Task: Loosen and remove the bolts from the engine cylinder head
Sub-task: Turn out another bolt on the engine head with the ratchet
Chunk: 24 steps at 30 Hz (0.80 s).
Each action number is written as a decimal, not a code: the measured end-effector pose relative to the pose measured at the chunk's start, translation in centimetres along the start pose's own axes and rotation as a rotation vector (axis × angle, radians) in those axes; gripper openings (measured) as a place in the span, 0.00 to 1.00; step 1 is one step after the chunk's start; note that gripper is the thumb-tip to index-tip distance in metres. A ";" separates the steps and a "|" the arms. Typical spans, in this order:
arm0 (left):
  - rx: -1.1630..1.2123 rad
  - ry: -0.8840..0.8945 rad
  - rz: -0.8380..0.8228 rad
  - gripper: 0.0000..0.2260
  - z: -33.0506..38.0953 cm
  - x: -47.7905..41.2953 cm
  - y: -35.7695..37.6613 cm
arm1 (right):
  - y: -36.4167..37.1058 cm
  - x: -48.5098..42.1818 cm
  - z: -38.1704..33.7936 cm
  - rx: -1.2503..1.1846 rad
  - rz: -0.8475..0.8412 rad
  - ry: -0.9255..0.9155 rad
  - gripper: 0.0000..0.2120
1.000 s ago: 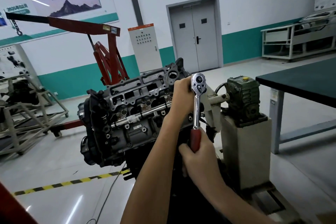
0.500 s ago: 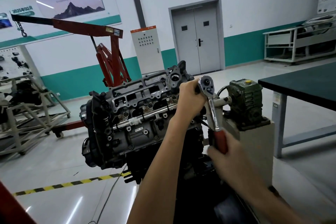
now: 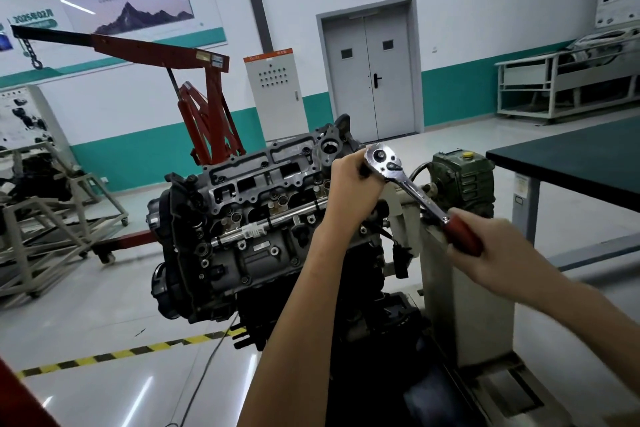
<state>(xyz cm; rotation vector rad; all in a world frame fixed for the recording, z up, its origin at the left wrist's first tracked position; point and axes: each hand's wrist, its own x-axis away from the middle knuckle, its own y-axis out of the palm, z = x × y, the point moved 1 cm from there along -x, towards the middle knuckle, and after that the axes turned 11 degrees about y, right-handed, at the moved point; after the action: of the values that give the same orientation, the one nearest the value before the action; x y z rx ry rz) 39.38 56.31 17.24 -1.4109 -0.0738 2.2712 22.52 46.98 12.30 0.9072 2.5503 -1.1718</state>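
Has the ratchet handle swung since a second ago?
Yes. The ratchet handle swung from hanging straight down toward the person's right, now pointing at the green gearbox; its head stays at the left hand.

Tight on the right here: the ratchet [image 3: 412, 189] slants from the cylinder head [image 3: 263, 198] down toward the green gearbox [image 3: 462, 180], and its red grip sits in the right hand [image 3: 498, 246] just in front of that housing, little air between them. The pale stand column [image 3: 464, 291] blocks everything beneath. Left hand [image 3: 349, 184] closed around the ratchet's head end, its forearm crossing the engine's near right corner. Open face of the head to the left lies unobstructed, reachable from above and front. Dark table [image 3: 568, 159] hems the far right; the red hoist [image 3: 207, 121] stands behind, well apart. Floor left of the engine is open
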 end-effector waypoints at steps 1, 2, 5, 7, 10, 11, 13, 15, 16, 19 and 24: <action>-0.003 0.000 0.008 0.11 -0.1 0.1 -0.1 | 1.1 0.5 -0.1 -0.052 0.026 0.049 0.12; -0.007 0.008 0.016 0.15 -0.2 0.1 0.0 | 2.6 1.1 -0.4 -0.139 0.065 0.097 0.12; -0.013 0.035 0.039 0.19 -0.2 0.0 0.1 | 8.2 3.0 -3.3 -0.479 0.125 0.205 0.11; -0.011 0.035 0.032 0.17 -0.3 0.0 0.1 | 10.9 3.2 -5.4 -0.695 0.107 0.229 0.14; -0.012 0.015 0.003 0.16 -0.4 -0.1 0.0 | 10.2 2.8 -4.8 -0.620 0.079 0.210 0.16; -0.009 0.007 -0.005 0.15 -0.3 -0.1 0.0 | 8.7 2.6 -3.7 -0.514 0.058 0.172 0.15; -0.002 -0.004 -0.045 0.13 0.1 -0.3 -0.1 | 4.7 1.8 -1.2 -0.276 -0.009 0.085 0.15; -0.005 -0.007 -0.085 0.12 0.5 -0.4 0.0 | 0.6 0.4 0.2 -0.041 -0.058 0.022 0.18; -0.010 -0.006 -0.085 0.13 0.6 -0.5 0.0 | -0.8 -0.4 0.5 0.048 -0.052 -0.015 0.18; -0.008 0.014 -0.055 0.10 0.5 -0.3 0.2 | -1.2 -1.0 0.7 0.095 0.034 -0.023 0.16; 0.021 0.056 0.042 0.15 0.0 0.1 0.7 | 7.8 2.8 -2.5 -0.485 0.139 0.228 0.13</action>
<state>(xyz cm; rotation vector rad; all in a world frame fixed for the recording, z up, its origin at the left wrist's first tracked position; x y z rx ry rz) 39.06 55.70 16.98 -1.4772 -0.0020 2.2575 25.22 53.98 7.93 1.1115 2.7034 -0.3959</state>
